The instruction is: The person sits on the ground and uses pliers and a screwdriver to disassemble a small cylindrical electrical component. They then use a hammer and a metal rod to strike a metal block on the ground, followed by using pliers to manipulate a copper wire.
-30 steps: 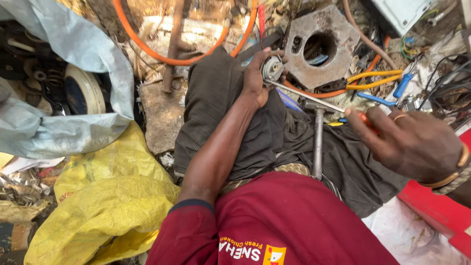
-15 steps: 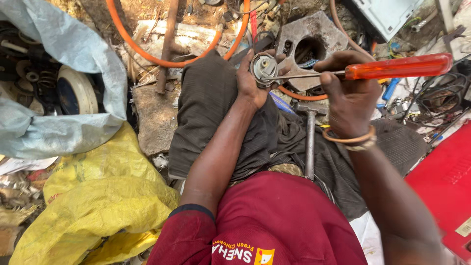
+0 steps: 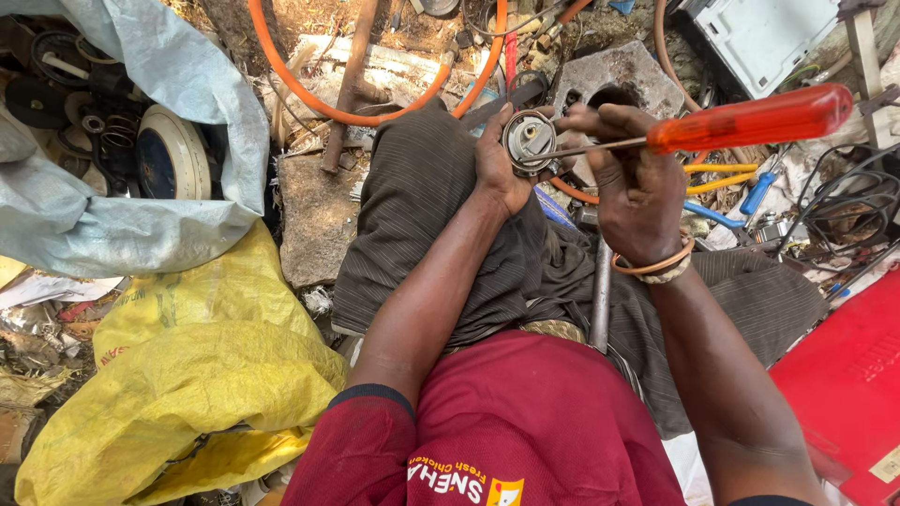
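Off to the left lie a yellow sack (image 3: 187, 375) and a pale blue tarpaulin (image 3: 122, 187), with a round white disc (image 3: 173, 155) and dark springs and rings tucked under the tarpaulin's edge. An orange hose (image 3: 347, 103) loops over the dirt above the person's knee.

Moving in, the left hand (image 3: 497, 169) rests on the raised knee, its fingers curled around a small round metal part (image 3: 528, 142), cupping it from below and behind so the open face points up. The part looks like a rigid steel housing with a bright hub in the middle (small enough to sit inside one palm, so probably light). Being bare, possibly oily metal, it is likely slippery; the rim is the sensible place to grip, as the hand does, leaving the centre free.

Next, the right hand (image 3: 633, 192) is closed tightly on the thin steel shank of a screwdriver (image 3: 694, 131), whose tip sits at the part's face; I cannot quite tell whether it is seated in a screw. The orange handle sticks out to the right, unheld.

Further right are a grey metal block (image 3: 647, 80) with a round hole, yellow and blue wires (image 3: 727, 178), and a red panel (image 3: 844, 375).
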Motion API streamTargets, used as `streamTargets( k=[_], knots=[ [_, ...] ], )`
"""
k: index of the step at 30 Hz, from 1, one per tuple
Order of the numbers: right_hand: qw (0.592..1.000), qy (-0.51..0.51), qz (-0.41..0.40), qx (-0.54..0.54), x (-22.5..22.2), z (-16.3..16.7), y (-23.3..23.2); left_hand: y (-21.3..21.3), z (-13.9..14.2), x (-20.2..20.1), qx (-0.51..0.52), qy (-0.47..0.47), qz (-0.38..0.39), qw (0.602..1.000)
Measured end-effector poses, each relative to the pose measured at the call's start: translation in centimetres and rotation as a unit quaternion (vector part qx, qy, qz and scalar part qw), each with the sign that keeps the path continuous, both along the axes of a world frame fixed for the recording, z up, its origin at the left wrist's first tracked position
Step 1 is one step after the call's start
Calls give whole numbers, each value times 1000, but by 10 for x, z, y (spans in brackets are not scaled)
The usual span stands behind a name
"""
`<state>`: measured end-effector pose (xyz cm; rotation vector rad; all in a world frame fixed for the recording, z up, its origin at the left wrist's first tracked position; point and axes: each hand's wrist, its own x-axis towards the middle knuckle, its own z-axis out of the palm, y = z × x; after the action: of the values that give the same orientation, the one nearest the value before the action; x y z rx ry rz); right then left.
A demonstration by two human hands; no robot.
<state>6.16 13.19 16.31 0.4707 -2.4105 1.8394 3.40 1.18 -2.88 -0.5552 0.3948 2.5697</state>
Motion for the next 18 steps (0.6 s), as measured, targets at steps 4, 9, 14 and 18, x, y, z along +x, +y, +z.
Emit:
streamTargets(
  k=[4, 9, 14, 18],
  knots=[
    [966, 27, -121, 227, 2, 3, -4, -2, 1, 0, -1, -9, 4, 1000],
    [992, -71, -98, 29, 5, 5, -9, -1, 2, 1, 16, -13, 1, 1000],
    [989, -19, -106, 99, 5, -2, -8, -2, 3, 1, 5, -11, -11, 1000],
    [992, -29, -74, 101, 8, -10, -3, -3, 2, 1, -14, -19, -21, 999]
  ],
)
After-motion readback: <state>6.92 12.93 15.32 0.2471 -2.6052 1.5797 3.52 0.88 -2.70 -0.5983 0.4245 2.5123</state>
